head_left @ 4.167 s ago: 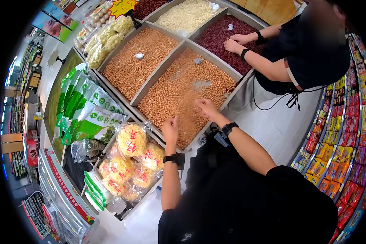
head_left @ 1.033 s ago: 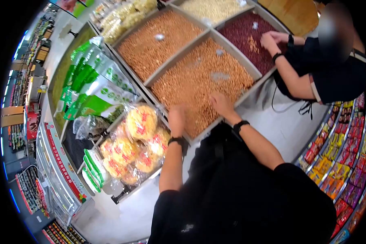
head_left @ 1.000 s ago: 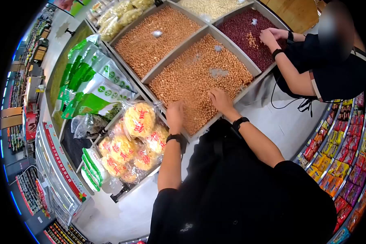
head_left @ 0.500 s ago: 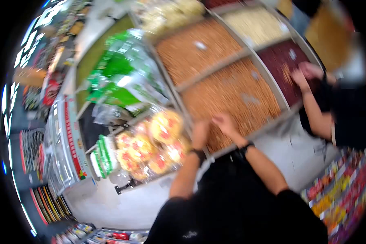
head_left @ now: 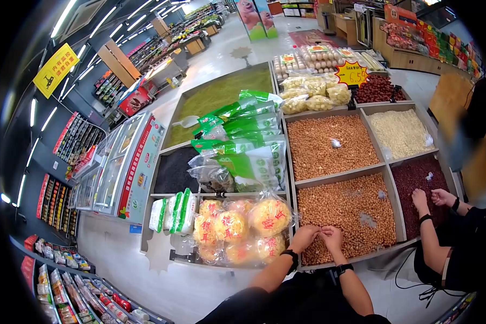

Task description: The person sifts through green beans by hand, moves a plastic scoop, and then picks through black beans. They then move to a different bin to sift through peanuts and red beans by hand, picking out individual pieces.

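Observation:
My left hand [head_left: 305, 238] and my right hand [head_left: 331, 238] meet at the fingertips over the front left part of a bin of tan kernels that look like peanuts [head_left: 356, 202]. The fingers of both are drawn into a pinch. Whatever sits between them is too small or hidden to make out. Just left of my left hand lie clear bags of round yellow pieces with red printing [head_left: 229, 227]. A second bin of the same kernels [head_left: 329, 143] lies behind the first, with a small whitish scrap on top.
At right, another person's hands [head_left: 421, 200] are over a bin of dark red beans [head_left: 413, 178]. Green and white bags [head_left: 251, 156] lie left of the kernels. Wooden dividers [head_left: 343, 178] separate the bins. A glass-topped freezer [head_left: 119, 167] stands further left.
The view has swung from tilted and blurred to steadier, showing more of the store. My hands, formerly slightly apart, now touch at the fingertips. The other person's hands have moved apart.

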Tool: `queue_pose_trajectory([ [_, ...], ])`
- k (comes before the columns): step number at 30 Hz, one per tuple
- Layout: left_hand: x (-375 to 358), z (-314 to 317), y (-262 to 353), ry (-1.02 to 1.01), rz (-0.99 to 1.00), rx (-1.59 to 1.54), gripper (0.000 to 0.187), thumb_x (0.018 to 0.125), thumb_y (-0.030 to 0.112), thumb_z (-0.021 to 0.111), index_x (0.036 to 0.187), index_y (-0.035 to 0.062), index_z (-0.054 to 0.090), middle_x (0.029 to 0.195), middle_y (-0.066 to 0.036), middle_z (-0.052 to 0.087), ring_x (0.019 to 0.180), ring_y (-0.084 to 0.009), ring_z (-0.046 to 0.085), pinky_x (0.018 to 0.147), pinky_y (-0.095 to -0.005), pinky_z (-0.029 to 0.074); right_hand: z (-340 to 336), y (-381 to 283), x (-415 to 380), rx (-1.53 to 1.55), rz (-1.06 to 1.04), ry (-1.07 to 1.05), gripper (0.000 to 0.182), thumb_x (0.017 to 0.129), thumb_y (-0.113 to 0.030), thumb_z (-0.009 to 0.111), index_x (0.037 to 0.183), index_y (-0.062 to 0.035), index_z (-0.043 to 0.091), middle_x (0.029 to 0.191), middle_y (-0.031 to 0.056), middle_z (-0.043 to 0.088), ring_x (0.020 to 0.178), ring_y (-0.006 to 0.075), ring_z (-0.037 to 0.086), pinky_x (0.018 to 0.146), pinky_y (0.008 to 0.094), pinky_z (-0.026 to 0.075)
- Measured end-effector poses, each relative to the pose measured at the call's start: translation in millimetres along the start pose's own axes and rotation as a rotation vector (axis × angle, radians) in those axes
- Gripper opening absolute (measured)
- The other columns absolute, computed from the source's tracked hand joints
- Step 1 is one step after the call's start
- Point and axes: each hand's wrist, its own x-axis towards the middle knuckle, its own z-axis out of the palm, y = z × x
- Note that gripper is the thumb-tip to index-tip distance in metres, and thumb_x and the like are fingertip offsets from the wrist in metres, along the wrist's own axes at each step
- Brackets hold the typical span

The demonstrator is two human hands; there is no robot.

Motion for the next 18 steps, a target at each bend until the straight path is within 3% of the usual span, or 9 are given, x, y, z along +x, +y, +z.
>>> queue_pose_trajectory([
  [4,-3,-3,5,-0.052,-0.012,-0.033,0.016,0.088,0.014,0.067,0.102,0.0083,0.072,0.098,-0.013,0.072,0.093,-0.0337,0.067,0.083,-0.043,0.054,-2,21,0,0.078,0.029,0.017,0.007,0.094,-0.001,0.065,0.099,0.0042,0.067,0.083,0.0097,0.071,0.074,0.0171,0.069,0.066,0.03,0.059],
  [6,1,2,-1,0.062,0.079,-0.085,0.013,0.088,0.017,0.066,0.095,0.0071,0.069,0.093,-0.015,0.07,0.092,-0.0362,0.066,0.082,-0.0454,0.053,5,61,15,0.087,0.001,0.004,0.007,0.096,-0.002,0.064,0.097,0.0031,0.067,0.08,0.0083,0.07,0.072,0.0157,0.067,0.064,0.0287,0.057],
  [7,-1,7,-3,0.073,0.008,-0.09,0.015,0.088,0.018,0.065,0.096,0.0065,0.069,0.094,-0.017,0.07,0.093,-0.0378,0.066,0.082,-0.0469,0.053,-8,79,14,0.093,-0.031,-0.01,0.008,0.097,-0.004,0.062,0.096,0.0021,0.067,0.078,0.0069,0.068,0.069,0.0144,0.066,0.062,0.0275,0.055],
  [12,4,0,13,0.039,-0.121,0.003,0.022,0.097,0.026,0.06,0.103,0.0058,0.064,0.088,-0.02,0.069,0.084,-0.0392,0.067,0.075,-0.0493,0.053,-52,-34,-48,-0.235,-0.112,0.209,0.013,0.095,-0.01,0.068,0.088,-0.0006,0.065,0.075,0.0051,0.067,0.066,0.0105,0.064,0.063,0.0264,0.053],
  [15,4,-4,15,0.048,-0.126,0.064,0.019,0.097,0.024,0.059,0.1,0.0056,0.062,0.085,-0.02,0.068,0.083,-0.0388,0.067,0.074,-0.0504,0.052,-79,-7,-50,-0.276,-0.173,0.242,0.011,0.094,-0.011,0.07,0.091,-0.0012,0.066,0.077,0.0053,0.068,0.069,0.0093,0.065,0.064,0.0277,0.053],
  [17,3,1,12,0.033,-0.105,0.102,0.018,0.097,0.023,0.058,0.097,0.0053,0.061,0.084,-0.019,0.068,0.083,-0.0386,0.067,0.075,-0.051,0.052,-97,-40,-65,-0.34,-0.174,0.262,0.009,0.094,-0.009,0.07,0.095,-0.0009,0.067,0.081,0.0043,0.069,0.072,0.0093,0.066,0.065,0.027,0.054],
  [18,2,6,6,0.018,-0.085,0.128,0.018,0.096,0.023,0.056,0.096,0.0054,0.061,0.087,-0.018,0.069,0.086,-0.0377,0.067,0.077,-0.0505,0.051,-104,-48,-67,-0.151,-0.176,0.269,0.009,0.092,-0.01,0.072,0.092,-0.0013,0.068,0.079,0.0029,0.069,0.071,0.0087,0.065,0.065,0.0253,0.053],
])
